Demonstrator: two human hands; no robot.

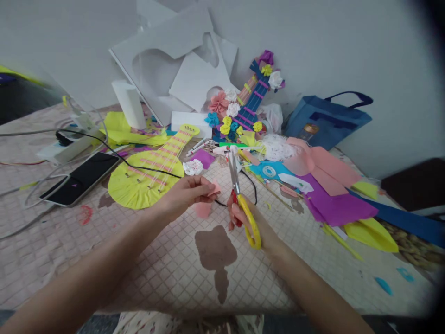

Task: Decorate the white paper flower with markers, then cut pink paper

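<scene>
Between the fingertips of my left hand (194, 190) is a small piece of pink paper (216, 187), pinched at its edge. My right hand (243, 214) is closed around a pair of scissors (235, 178) with yellow and red handles; the blades point away from me, a little right of the paper. A second pink paper piece (203, 210) lies on the table just below my left hand. Left of that hand rests a yellow paper guitar (146, 178) with pink bands and strings. A white crumpled paper flower (193, 167) sits beyond my left wrist.
A phone (81, 180), a power strip (71, 146) and cables lie at the left. White cut-out boards (167, 51) lean on the wall beside a blue paper guitar (252, 104) with paper flowers. Pink and purple paper sheets (333, 199) and a blue bag (323, 123) are at the right.
</scene>
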